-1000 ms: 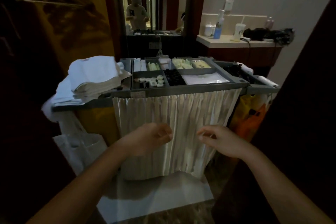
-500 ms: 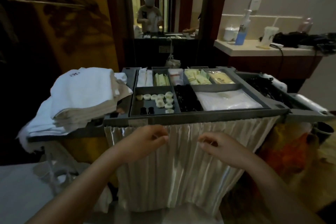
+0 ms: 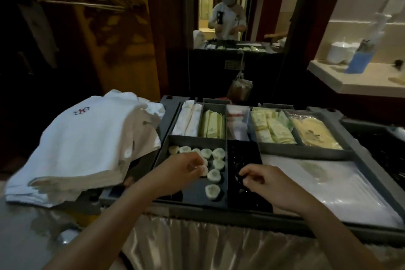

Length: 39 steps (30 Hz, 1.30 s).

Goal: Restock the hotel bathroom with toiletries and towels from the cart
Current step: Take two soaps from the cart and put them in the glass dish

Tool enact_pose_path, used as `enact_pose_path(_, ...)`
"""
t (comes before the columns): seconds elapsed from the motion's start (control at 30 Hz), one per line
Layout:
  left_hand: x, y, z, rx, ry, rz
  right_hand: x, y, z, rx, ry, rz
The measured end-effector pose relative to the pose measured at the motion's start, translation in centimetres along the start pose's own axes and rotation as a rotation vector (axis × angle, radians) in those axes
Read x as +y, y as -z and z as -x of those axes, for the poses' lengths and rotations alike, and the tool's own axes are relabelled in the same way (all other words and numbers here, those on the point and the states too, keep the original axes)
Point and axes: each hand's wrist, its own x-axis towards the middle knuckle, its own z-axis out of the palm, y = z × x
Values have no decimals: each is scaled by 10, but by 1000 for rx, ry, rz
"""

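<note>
Cart tray (image 3: 219, 212) cut off at right, black compartment (image 3: 243, 153) contents indistinct

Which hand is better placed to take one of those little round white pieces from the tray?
Left. The left hand is right at the round white pieces, inside their compartment. The right hand is over the neighbouring compartment of dark items.

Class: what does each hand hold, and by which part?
The left hand pinches a round white toiletry by its rim. Whether the right hand holds anything cannot be told.
</note>
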Motion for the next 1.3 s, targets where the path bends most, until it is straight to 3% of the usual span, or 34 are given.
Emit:
enact_pose_path(0.2,-44,18,-37,26,99,-87,14,0,-69,-30,58,86)
enact_pose_path(0.37,-80,19,-68,-53,106,-133,16,-17,-111,-76,56,214)
enact_pose_path(0.6,-106,-15,-101,-205,6,-158,8,-50,-148,-159,112,756)
enact_pose_path(0.83,-124,-42,-115,-195,-243,-341,13,-69,-157,-272,5,868)
enact_pose_path(1.13,-141,-60,-111,-190,-298,-405,24,-88,-157,-190,5,919)
enact_pose_path(1.3,-138,-58,-113,-218,-240,-389,25,-88,-157,-178,10,922)
